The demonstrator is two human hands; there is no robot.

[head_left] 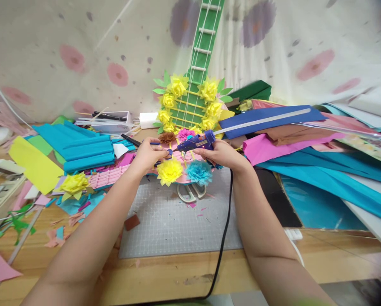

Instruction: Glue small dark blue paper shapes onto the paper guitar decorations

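Observation:
My right hand (220, 154) is wrapped round a blue hot glue gun (197, 142), whose nozzle points left. A long whitish glue stick (263, 120) sticks out of its rear, and a black cord (226, 221) hangs down from it. My left hand (149, 155) is closed in a pinch near the nozzle on a small dark blue piece (169, 153), its kind unclear. Under both hands lies a pink paper guitar-shaped craft, with a yellow paper flower (169, 171), a blue paper flower (199, 172), a magenta flower (186, 134) and a brown flower (167, 137) on it.
Behind stands a green paper guitar neck (206, 51) with white strings and yellow flowers (178, 86). White-handled scissors (190, 194) lie on the grey cutting mat (177, 229). Folded blue paper (85, 146) is at left, stacked coloured sheets (321, 163) at right. Paper scraps (58, 236) litter the left.

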